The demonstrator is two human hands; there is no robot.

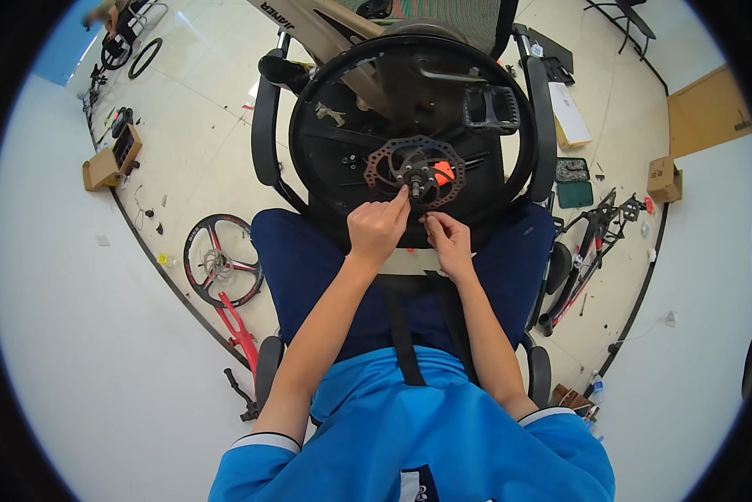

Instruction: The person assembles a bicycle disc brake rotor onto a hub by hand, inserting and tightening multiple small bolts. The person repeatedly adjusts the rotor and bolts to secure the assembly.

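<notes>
A black bicycle wheel (526,155) lies flat across a black office chair before my knees. At its hub sits a perforated brake disc (377,167), with the axle (416,189) standing up in the middle. My left hand (377,226) reaches in with its index finger stretched out to the disc's centre beside the axle; its other fingers are curled and I see nothing in them. Just right of it, near the disc's lower edge, my right hand (449,240) is closed in a pinch. Whatever it pinches is too small to make out. Several small bolts (351,159) lie left of the disc.
A beige bike frame (330,25) and a pedal (490,109) are at the wheel's far side. On the floor are a three-spoke wheel (193,259), a red fork (240,333), a dark bike frame (589,251), a green case (575,195) and cardboard boxes (664,178). Another person (108,15) is far left.
</notes>
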